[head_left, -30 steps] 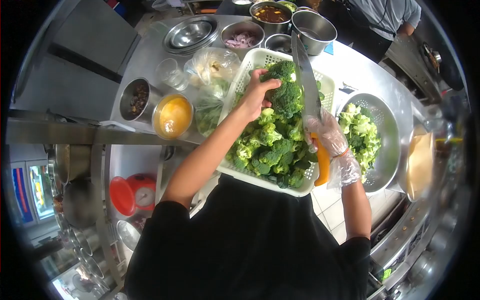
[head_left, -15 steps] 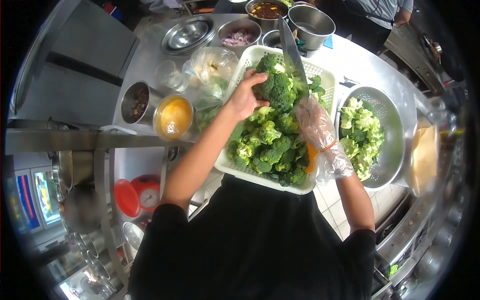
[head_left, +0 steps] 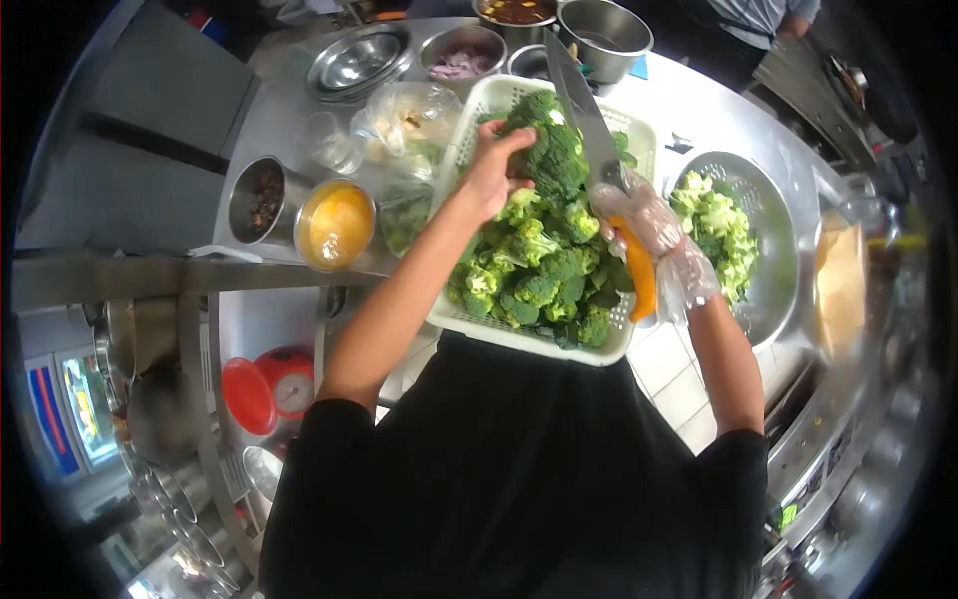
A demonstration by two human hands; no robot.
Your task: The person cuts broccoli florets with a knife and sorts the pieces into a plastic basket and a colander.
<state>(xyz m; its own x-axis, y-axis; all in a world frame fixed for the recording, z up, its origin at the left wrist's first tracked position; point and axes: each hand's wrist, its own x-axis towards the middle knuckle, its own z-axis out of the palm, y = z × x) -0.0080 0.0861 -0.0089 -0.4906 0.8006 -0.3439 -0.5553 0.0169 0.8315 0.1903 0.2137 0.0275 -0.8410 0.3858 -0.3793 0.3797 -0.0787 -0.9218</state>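
Observation:
My bare left hand (head_left: 491, 172) grips a large head of broccoli (head_left: 559, 160) above a white plastic basket (head_left: 484, 337). In a clear plastic glove, my right hand (head_left: 647, 222) is closed round the yellow handle of a kitchen knife (head_left: 582, 100). The long blade points away from me, just right of the broccoli head; whether they touch I cannot tell. Cut broccoli florets (head_left: 539, 285) fill the near part of the basket below both hands. To the right, a steel colander (head_left: 783, 255) holds pale green cut pieces (head_left: 720, 225).
Left of the basket stand a container of beaten egg (head_left: 337, 228), a steel pot (head_left: 261, 200) and plastic bags (head_left: 409, 120). Beyond are a bowl of sliced onion (head_left: 464, 55), stacked steel bowls (head_left: 359, 62) and an open pot (head_left: 606, 40). Another person (head_left: 763, 25) stands at the far right.
The knife has come away from the broccoli head to the right, and my right hand has turned so more of the yellow handle shows. My left hand keeps its hold on the broccoli.

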